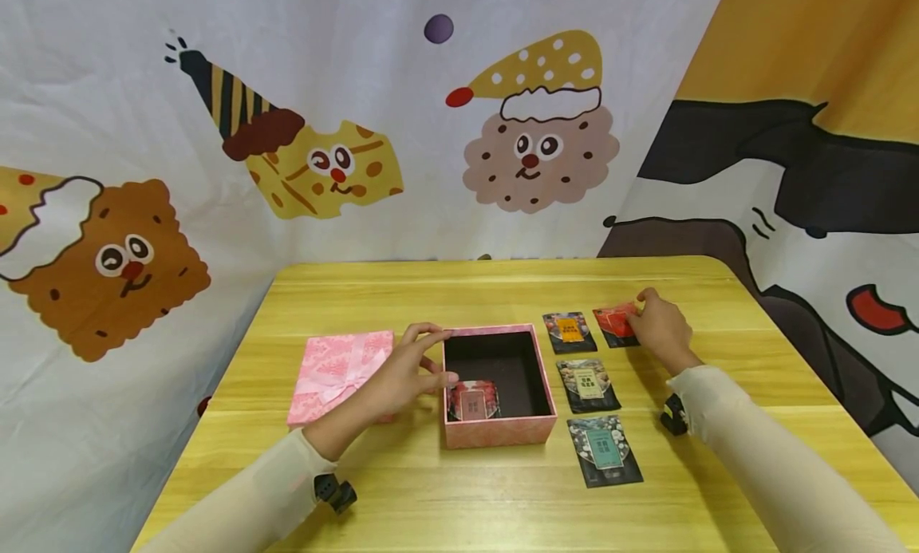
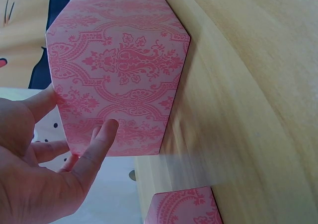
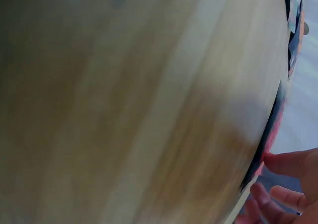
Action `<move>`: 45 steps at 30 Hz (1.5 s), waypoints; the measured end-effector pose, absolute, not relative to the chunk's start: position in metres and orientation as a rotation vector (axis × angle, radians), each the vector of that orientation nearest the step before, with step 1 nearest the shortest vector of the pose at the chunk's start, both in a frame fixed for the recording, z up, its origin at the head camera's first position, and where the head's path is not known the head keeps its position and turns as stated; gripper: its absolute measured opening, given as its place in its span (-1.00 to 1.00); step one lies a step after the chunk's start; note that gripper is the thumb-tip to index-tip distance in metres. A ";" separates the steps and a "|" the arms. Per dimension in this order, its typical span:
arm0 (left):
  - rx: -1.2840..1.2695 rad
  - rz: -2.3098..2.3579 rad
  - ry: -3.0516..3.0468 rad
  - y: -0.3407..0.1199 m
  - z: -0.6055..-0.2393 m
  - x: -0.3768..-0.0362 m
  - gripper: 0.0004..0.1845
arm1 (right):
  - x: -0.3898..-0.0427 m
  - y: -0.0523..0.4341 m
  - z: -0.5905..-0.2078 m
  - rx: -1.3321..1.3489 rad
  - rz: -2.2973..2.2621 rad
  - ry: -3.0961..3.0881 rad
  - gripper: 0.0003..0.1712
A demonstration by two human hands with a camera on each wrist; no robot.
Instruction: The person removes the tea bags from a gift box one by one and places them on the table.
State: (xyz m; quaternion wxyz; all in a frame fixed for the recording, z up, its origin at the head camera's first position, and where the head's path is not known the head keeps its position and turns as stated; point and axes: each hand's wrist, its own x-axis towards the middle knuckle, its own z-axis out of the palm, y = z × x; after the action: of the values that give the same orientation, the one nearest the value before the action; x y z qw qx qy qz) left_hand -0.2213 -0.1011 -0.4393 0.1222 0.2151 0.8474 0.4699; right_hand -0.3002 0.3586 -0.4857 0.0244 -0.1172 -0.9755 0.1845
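Observation:
An open pink patterned box (image 1: 500,434) with a black inside stands mid-table, and a red and dark sachet (image 1: 474,400) lies in its near left corner. My left hand (image 1: 405,369) is at the box's left side, its spread fingers and thumb touching the rim. In the left wrist view, one finger stretches in front of the box's outer wall (image 2: 119,60). At the back right, my right hand (image 1: 662,329) pinches the right edge of a red and black sachet (image 1: 613,323). The right wrist view shows the thumb on this sachet (image 3: 271,129), seen edge-on.
A pink lid (image 1: 341,369) with a bow lies left of the box, partly behind the left arm. Right of the box lie an orange-labelled sachet (image 1: 569,332), a pale-green-labelled sachet (image 1: 588,385) and a teal-labelled sachet (image 1: 605,451). A cartoon-printed cloth (image 1: 431,234) hangs behind the wooden table (image 1: 402,489).

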 end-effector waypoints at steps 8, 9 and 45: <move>0.621 1.377 2.463 -0.101 -0.440 -0.221 -0.22 | -0.296 0.356 -0.478 -0.272 0.584 -2.982 -0.43; 0.618 1.379 2.462 -0.101 -0.440 -0.221 -0.22 | -0.295 0.355 -0.476 -0.247 0.597 -2.975 -0.43; 0.625 1.394 2.460 -0.101 -0.440 -0.221 -0.22 | -0.253 0.272 -0.436 0.261 1.003 -2.874 -0.54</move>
State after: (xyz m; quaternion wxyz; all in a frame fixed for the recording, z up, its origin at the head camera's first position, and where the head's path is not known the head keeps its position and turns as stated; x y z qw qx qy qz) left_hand -0.2207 -0.1007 -0.4402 0.1227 0.2142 0.8430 0.4779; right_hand -0.2530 0.2725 -0.4364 0.0433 0.0855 -0.9398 0.3281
